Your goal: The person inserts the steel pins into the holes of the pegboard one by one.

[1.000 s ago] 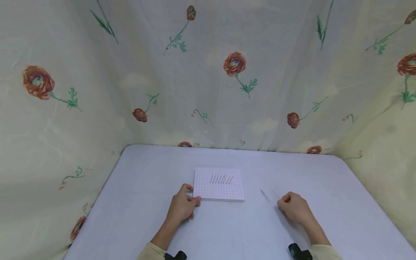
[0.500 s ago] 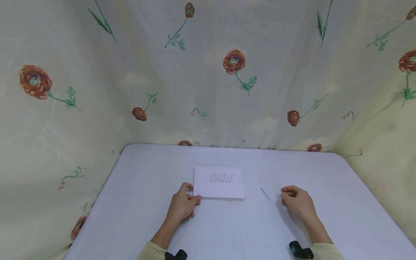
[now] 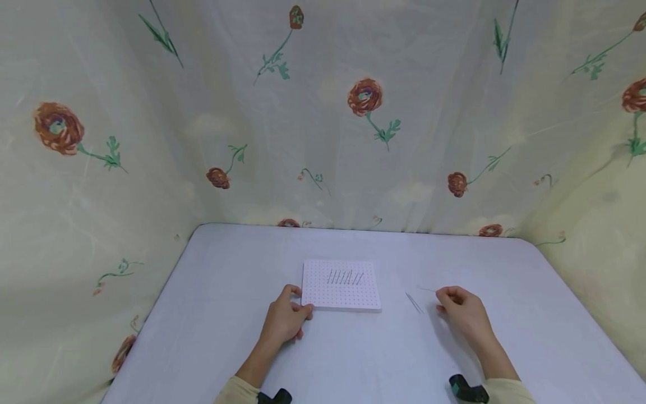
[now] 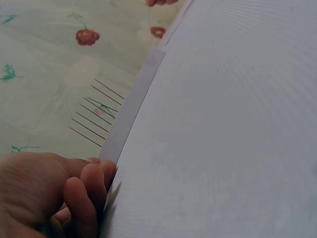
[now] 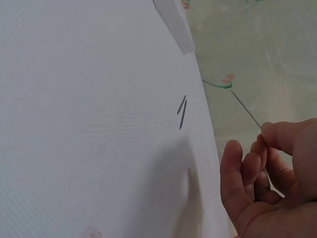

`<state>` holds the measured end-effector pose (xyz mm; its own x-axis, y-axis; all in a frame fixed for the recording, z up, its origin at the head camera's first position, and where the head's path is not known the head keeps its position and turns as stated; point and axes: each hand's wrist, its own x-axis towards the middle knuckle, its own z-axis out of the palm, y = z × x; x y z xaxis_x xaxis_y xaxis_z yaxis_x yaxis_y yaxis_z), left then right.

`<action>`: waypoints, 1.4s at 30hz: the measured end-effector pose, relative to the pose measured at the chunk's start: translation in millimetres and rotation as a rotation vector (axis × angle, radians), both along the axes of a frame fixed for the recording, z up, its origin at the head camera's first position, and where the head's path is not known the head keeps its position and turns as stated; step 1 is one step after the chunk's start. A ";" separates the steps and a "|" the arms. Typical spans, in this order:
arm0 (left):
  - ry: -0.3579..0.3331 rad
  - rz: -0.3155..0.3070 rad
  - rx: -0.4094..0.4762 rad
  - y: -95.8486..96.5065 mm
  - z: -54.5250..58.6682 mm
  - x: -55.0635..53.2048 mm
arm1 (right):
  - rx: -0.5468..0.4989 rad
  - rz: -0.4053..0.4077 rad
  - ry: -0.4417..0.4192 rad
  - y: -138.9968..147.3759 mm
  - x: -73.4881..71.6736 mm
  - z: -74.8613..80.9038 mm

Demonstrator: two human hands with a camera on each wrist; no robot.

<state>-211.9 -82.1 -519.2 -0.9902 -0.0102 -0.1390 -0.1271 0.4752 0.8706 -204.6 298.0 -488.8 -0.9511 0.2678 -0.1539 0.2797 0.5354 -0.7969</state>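
Note:
A white pegboard (image 3: 338, 300) with rows of small holes lies on the table, and several thin metal needles (image 3: 345, 277) stand in it, leaning slightly. My left hand (image 3: 285, 317) holds its near left corner with thumb and fingers; in the left wrist view the fingers (image 4: 86, 198) bend at that corner. Right of the board, my right hand (image 3: 464, 314) is raised above the table. Between thumb and fingertips it pinches one thin needle (image 5: 245, 107), whose free end sticks out to the left in the head view. The fingers hide its other end.
Two loose needles (image 3: 415, 303) lie side by side on the white tabletop (image 3: 363, 359), between the board and my right hand. A flowered curtain (image 3: 323, 140) hangs behind and on both sides of the table.
My right hand has risen from the tabletop with a needle, which now points left instead of slanting down to the table. The left hand keeps its place at the board's corner.

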 end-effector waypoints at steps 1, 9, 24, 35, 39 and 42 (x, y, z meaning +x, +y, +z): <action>0.000 -0.001 0.000 0.0 -0.3 0.0 | -0.012 -0.002 0.006 -0.5 -0.1 0.1; -0.003 0.000 0.007 -0.4 -1.1 -0.2 | -0.051 -0.027 0.030 -3.6 -3.6 -1.5; -0.012 0.007 0.003 -0.3 -2.6 -1.9 | -0.106 -0.083 0.121 -17.5 -10.9 4.9; -0.009 0.010 -0.003 -0.5 -0.3 -1.4 | -0.013 -0.062 0.212 -41.4 -16.1 10.5; -0.009 0.007 -0.002 -0.2 -0.6 -0.5 | 0.028 -0.050 0.208 -52.5 -17.6 11.2; -0.009 0.011 -0.003 0.2 -0.9 -0.3 | 0.035 -0.038 0.217 -60.3 -19.7 12.4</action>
